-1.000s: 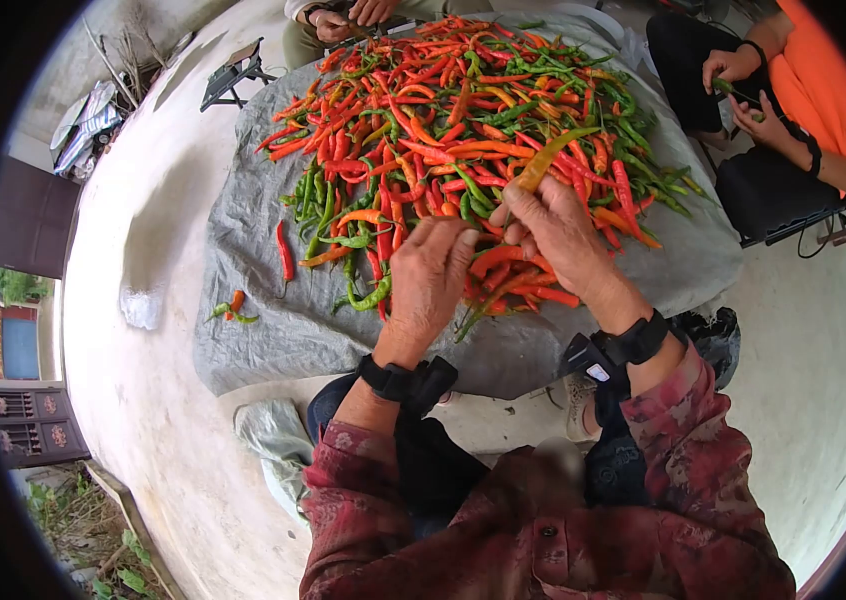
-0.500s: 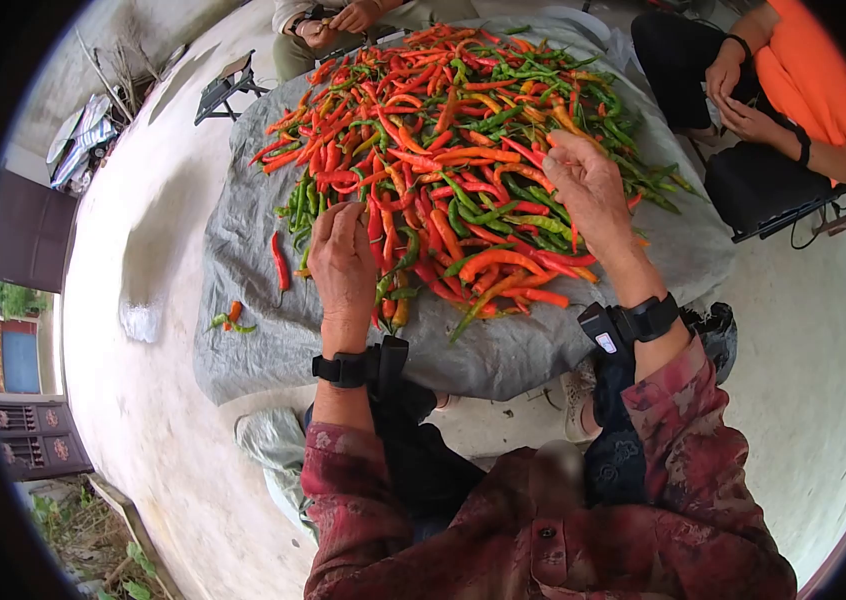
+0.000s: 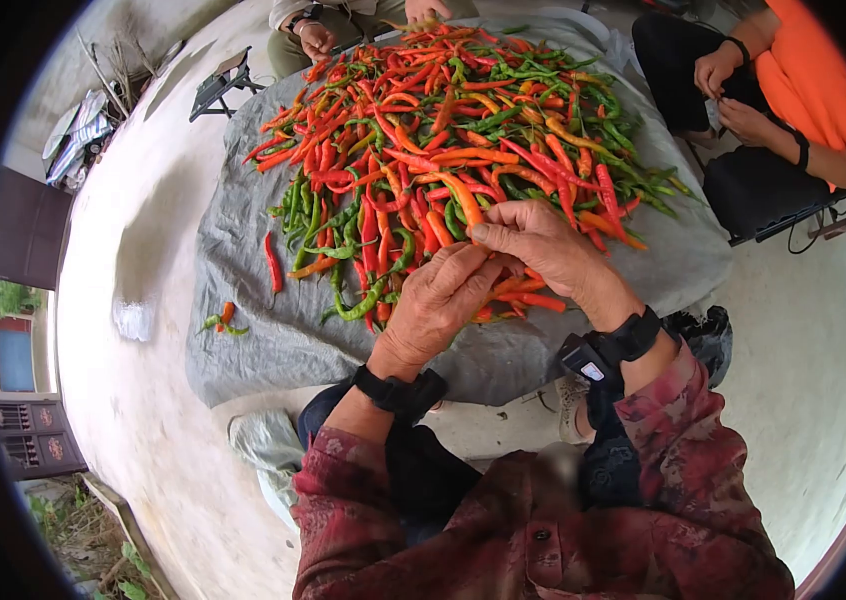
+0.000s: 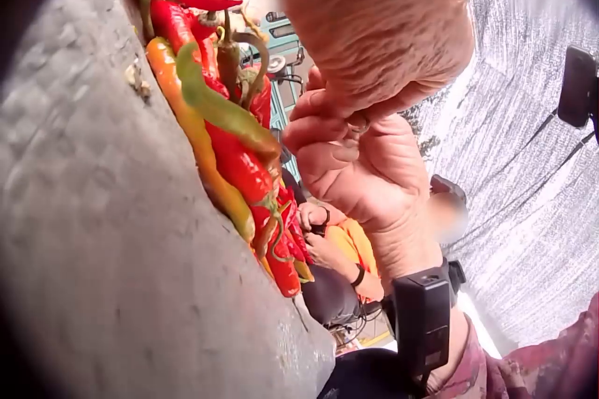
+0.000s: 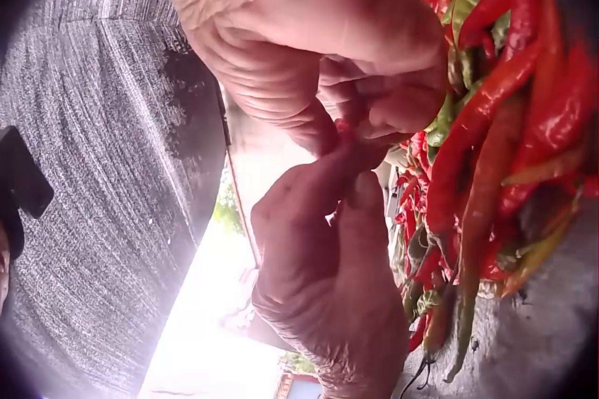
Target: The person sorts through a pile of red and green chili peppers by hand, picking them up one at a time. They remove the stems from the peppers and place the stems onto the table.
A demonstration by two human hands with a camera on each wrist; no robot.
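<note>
Both hands meet over the near edge of a heap of chili peppers (image 3: 393, 160), mostly red and orange with green ones among them. My right hand (image 3: 553, 250) grips an orange chili pepper (image 3: 465, 200) between thumb and fingers, its far end sticking out over the heap. My left hand (image 3: 438, 300) pinches the near end of that pepper, right against the right fingertips. In the left wrist view the right hand (image 4: 374, 174) shows behind the left hand (image 4: 374, 25). In the right wrist view the fingers cover most of the pepper.
A grey sheet (image 3: 243, 350) lies under the heap. One red chili (image 3: 274, 262) and a small cluster of pieces (image 3: 227, 318) lie apart at left. One person's hands (image 3: 317, 40) are at the far edge; another person in orange (image 3: 813, 90) sits at right.
A second ago the right hand held a yellow-green chili near the left hand. Then the hands parted over the heap. Now they are together again at an orange chili.
</note>
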